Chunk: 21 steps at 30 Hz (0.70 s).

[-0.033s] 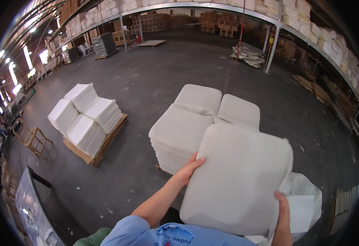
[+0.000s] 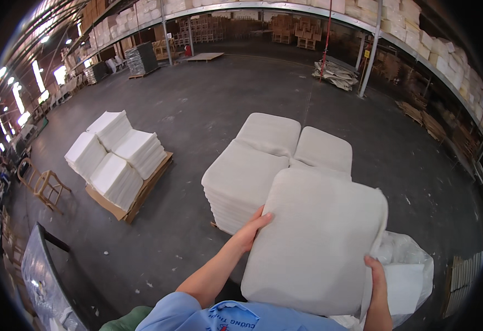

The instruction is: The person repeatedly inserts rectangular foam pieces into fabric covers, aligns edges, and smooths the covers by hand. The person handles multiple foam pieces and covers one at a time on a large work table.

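You grip the grey cushion [image 2: 316,240] at centre-right with your left hand [image 2: 251,229] and right hand [image 2: 375,276] closed on its edges, likely mid-carry; it next needs squaring over the stack of cushions [image 2: 241,182].

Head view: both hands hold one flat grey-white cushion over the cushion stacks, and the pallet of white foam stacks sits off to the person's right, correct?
Not quite. The head view shows the left hand and right hand holding the cushion over the cushion stacks, but the pallet of white foam stacks sits to the person's left, not right.
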Tool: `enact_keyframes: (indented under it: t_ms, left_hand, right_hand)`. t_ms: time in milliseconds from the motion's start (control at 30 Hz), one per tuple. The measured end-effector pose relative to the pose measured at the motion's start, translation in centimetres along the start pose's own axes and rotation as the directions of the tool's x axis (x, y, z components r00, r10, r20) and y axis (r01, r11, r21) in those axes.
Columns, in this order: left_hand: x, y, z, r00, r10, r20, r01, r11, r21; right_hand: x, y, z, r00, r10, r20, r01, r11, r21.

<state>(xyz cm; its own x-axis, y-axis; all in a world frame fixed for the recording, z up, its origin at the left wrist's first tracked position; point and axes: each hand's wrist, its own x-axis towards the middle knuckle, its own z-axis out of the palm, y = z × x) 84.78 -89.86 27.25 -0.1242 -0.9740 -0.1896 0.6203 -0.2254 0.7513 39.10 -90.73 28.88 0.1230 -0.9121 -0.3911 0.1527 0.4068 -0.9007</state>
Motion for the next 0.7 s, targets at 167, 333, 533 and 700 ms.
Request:
enact_keyframes:
  t_ms: [167,333,533,700]
  left_hand:
    - [-3.6,0.5,-9.9,0.987,-0.133,-0.091,0.117,0.98,-0.159]
    - [-5.4,1.4,-16.7,0.931,-0.329,-0.156,0.272,0.914,-0.302]
    - [-2.8,9.2,-26.2,0.891,-0.333,-0.309,0.246,0.925,-0.29]
    - [10.4,19.5,-27.0,0.989,0.023,-0.149,-0.044,0.989,-0.142]
  right_hand:
    - [10.1,2.5,7.5,0.964,0.197,0.177,-0.195,0.98,-0.034]
    - [16.3,8.1,11.0,0.943,0.316,0.104,-0.317,0.948,-0.016]
    - [15.2,6.9,28.9,0.865,0.498,0.054,-0.491,0.82,0.294]
    - [20.9,3.1,34.0,0.984,0.166,0.07,-0.178,0.841,0.511]
